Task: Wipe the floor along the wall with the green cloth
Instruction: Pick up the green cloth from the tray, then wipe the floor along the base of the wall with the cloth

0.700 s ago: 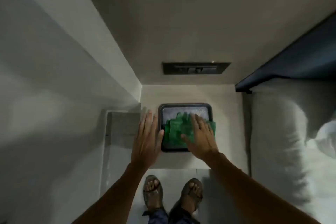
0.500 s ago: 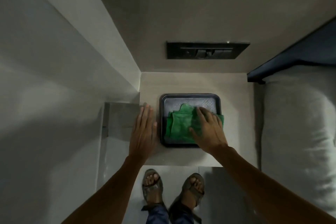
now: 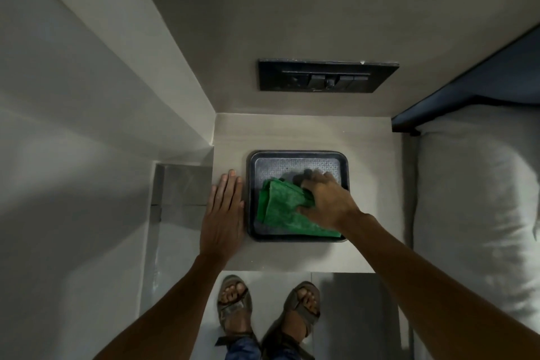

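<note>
A folded green cloth [image 3: 280,207] lies in a dark square tray [image 3: 298,155] on a small pale bedside top [image 3: 371,184]. My right hand [image 3: 324,199] curls over the cloth's right side, fingers bunching the fabric. My left hand [image 3: 223,213] rests flat on the top just left of the tray, fingers together. A strip of floor [image 3: 178,199] runs along the wall at the left, below the top.
A black switch panel [image 3: 327,76] is on the wall behind the top. A bed with a white pillow [image 3: 473,199] stands at the right. My sandalled feet [image 3: 266,310] stand on grey floor tiles in front. A pale wall [image 3: 73,126] closes the left side.
My right hand has gone from lying flat on the cloth to clenching its right part, gathering the fabric. My left hand has stayed flat beside the tray. The camera has tilted slightly.
</note>
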